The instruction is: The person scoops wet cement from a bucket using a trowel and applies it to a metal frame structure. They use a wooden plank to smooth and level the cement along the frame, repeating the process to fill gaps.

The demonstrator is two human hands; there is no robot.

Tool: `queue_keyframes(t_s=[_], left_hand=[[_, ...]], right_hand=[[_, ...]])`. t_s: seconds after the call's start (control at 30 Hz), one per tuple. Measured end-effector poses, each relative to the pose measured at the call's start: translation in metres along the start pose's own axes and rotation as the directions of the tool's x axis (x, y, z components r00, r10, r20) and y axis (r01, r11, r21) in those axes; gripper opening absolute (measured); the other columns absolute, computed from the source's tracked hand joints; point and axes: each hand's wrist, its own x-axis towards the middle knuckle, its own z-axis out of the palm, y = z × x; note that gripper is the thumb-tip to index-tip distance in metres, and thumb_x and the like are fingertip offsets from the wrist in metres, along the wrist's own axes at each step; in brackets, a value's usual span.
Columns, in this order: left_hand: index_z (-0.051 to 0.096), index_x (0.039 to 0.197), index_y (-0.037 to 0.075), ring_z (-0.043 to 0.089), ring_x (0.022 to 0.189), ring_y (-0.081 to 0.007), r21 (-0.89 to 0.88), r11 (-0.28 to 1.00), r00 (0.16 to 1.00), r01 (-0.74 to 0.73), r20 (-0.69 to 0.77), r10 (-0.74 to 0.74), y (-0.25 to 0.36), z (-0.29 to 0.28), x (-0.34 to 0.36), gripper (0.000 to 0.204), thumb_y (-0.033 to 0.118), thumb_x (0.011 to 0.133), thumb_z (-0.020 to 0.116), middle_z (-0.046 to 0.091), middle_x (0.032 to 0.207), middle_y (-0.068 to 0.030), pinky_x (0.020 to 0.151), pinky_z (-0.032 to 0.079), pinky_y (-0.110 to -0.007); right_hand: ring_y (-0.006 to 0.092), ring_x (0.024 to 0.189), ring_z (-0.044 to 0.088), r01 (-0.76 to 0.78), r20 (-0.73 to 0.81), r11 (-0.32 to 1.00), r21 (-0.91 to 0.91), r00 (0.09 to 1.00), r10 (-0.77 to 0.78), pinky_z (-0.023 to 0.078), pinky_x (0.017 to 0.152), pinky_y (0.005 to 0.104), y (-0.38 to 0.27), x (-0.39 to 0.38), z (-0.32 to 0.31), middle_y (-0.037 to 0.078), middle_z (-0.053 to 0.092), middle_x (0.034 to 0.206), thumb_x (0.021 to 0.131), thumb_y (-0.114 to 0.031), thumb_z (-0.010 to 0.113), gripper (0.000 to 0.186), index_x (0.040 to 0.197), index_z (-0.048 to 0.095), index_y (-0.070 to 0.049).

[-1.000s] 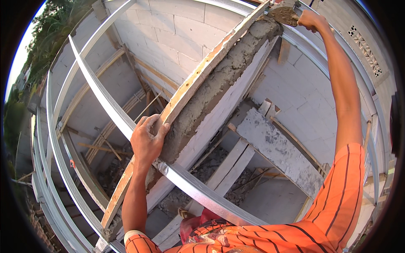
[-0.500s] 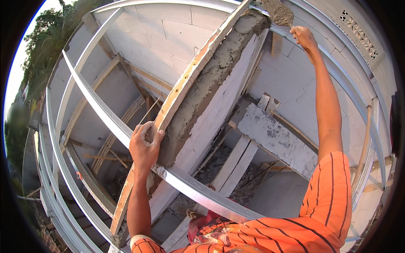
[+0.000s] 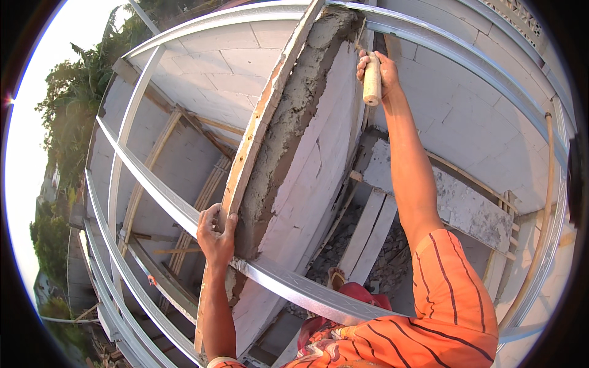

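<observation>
My left hand (image 3: pixel 216 238) is closed round the edge of a long wooden board (image 3: pixel 253 132), thumb on the side facing the mortar. The board runs lengthwise along the wall top. Wet grey mortar (image 3: pixel 288 132) lies in a rough strip against it, on a white block wall (image 3: pixel 313 165). At the strip's far end, my right hand (image 3: pixel 385 69) grips a trowel (image 3: pixel 372 86) by its pale wooden handle. Its blade shows nearly edge-on beside the mortar; whether it touches cannot be made out.
A shiny metal channel (image 3: pixel 294 285) crosses the wall close in front of my body, and more metal rails (image 3: pixel 132 178) curve at left. Below, narrow planks (image 3: pixel 367 236) and a mortar-stained board (image 3: pixel 469 202) span over rubble. A long pole (image 3: pixel 546 214) leans at right.
My right hand has come left and nearer, to the strip's far end. The trowel has turned from showing its mortar-covered face to nearly edge-on. My left hand keeps its hold on the board.
</observation>
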Motion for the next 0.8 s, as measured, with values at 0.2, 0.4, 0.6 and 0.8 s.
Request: queue_keyframes(t_s=[0.2, 0.4, 0.6, 0.8], left_hand=[[0.063, 0.102, -0.001, 0.059, 0.083, -0.0256, 0.042, 0.998, 0.998, -0.055, -0.025, 0.056, 0.002, 0.001, -0.001, 0.035, 0.016, 0.074, 0.072, 0.061, 0.090, -0.0113, 0.076, 0.046, -0.034], [0.063, 0.103, 0.000, 0.060, 0.084, -0.0272, 0.045, 0.998, 0.998, -0.052, -0.039, 0.054, 0.005, 0.002, -0.002, 0.035, 0.017, 0.074, 0.072, 0.060, 0.089, -0.0112, 0.076, 0.047, -0.036], [0.063, 0.103, 0.000, 0.060, 0.085, -0.0278, 0.052, 0.997, 0.998, -0.052, -0.034, 0.053, 0.005, 0.000, -0.002, 0.035, 0.018, 0.074, 0.072, 0.060, 0.090, -0.0111, 0.076, 0.047, -0.036], [0.063, 0.103, 0.001, 0.060, 0.086, -0.0290, 0.065, 0.996, 0.997, -0.057, -0.046, 0.060, 0.007, 0.001, -0.001, 0.035, 0.018, 0.074, 0.071, 0.060, 0.090, -0.0115, 0.077, 0.047, -0.037]], right_hand=[[0.0178, 0.069, 0.058, -0.009, 0.120, 0.996, 0.083, 0.993, -0.001, 0.052, 0.062, 0.0301, -0.025, 0.024, 0.001, 0.005, 0.058, 0.077, 0.097, -0.025, 0.030, 0.033, 0.107, 0.048, 0.001], [0.0124, 0.060, 0.056, -0.003, -0.073, 0.943, -0.334, 0.997, -0.023, 0.049, 0.054, 0.0253, -0.026, 0.017, 0.025, 0.002, 0.055, 0.073, 0.098, -0.026, 0.030, 0.036, 0.102, 0.054, 0.000], [0.0122, 0.058, 0.055, -0.054, -0.193, 0.817, -0.574, 0.979, -0.070, 0.047, 0.051, 0.0250, -0.017, 0.010, 0.048, 0.002, 0.055, 0.071, 0.098, -0.030, 0.034, 0.038, 0.102, 0.056, 0.001], [0.0177, 0.066, 0.061, -0.105, -0.060, -0.084, -0.991, 0.906, -0.419, 0.050, 0.062, 0.0355, -0.050, -0.029, 0.080, 0.008, 0.065, 0.083, 0.092, -0.042, 0.049, 0.042, 0.090, 0.065, -0.003]])
